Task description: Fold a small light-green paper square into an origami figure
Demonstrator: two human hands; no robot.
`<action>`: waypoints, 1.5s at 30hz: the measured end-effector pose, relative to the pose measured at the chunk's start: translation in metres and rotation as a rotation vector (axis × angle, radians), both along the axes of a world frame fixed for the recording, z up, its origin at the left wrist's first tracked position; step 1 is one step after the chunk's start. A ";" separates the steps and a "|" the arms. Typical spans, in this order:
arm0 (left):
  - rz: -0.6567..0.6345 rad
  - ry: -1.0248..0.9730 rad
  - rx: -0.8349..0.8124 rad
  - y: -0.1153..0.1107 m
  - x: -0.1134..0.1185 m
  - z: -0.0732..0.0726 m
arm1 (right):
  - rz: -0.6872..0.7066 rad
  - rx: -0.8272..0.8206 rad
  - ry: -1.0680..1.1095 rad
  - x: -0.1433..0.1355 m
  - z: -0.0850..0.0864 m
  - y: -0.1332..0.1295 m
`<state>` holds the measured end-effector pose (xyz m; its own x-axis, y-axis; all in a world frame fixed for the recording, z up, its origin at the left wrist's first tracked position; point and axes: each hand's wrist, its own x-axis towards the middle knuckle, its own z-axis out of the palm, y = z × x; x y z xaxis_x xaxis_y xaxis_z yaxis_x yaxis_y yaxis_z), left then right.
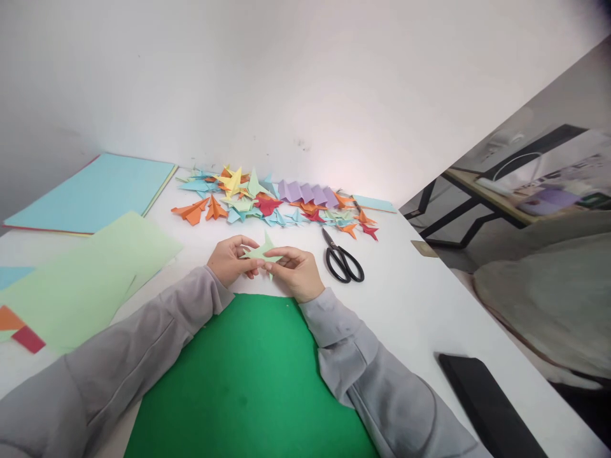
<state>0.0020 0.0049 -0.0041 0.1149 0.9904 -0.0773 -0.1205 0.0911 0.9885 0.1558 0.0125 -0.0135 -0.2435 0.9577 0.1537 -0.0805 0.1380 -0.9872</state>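
Note:
A light green folded paper star [260, 252] is pinched between both hands above the white table, just past the far edge of a green sheet [248, 375]. My left hand [231, 259] grips its left side, thumb on the near edge. On the right side, my right hand [296, 270] holds it between thumb and fingers. Some of the star's points lie hidden behind the fingers. Black-handled scissors [342, 257] rest right of my right hand, blades toward the wall. Beyond the hands spreads a pile of folded paper pieces in several colours, including a yellow star [232, 182].
Blue sheets [95, 194] are stacked at the back left, with light green sheets [90, 280] nearer. Orange and red scraps [28, 339] lie at the left edge. A purple pleated strip [307, 193] stands by the wall. A black flat object [489, 401] lies at the right.

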 end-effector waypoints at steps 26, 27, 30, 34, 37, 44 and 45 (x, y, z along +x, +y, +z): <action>0.001 -0.076 -0.058 0.000 0.001 0.002 | 0.017 -0.043 -0.030 -0.001 -0.004 0.003; -0.001 -0.081 -0.073 0.000 0.001 0.002 | 0.019 -0.046 -0.030 -0.001 -0.004 0.003; -0.003 -0.096 -0.110 0.001 0.000 0.003 | 0.014 -0.050 -0.036 -0.001 -0.003 0.003; -0.002 -0.100 -0.108 0.000 0.001 0.003 | 0.009 -0.048 -0.036 0.000 -0.002 0.004; 0.004 -0.102 -0.086 -0.001 0.001 0.003 | -0.006 -0.040 -0.041 0.000 -0.002 0.004; 0.011 -0.019 0.046 -0.001 0.002 -0.001 | 0.008 -0.032 -0.050 0.000 -0.005 0.004; 0.004 -0.011 0.051 -0.002 0.002 -0.001 | 0.012 -0.030 -0.052 -0.001 -0.004 0.004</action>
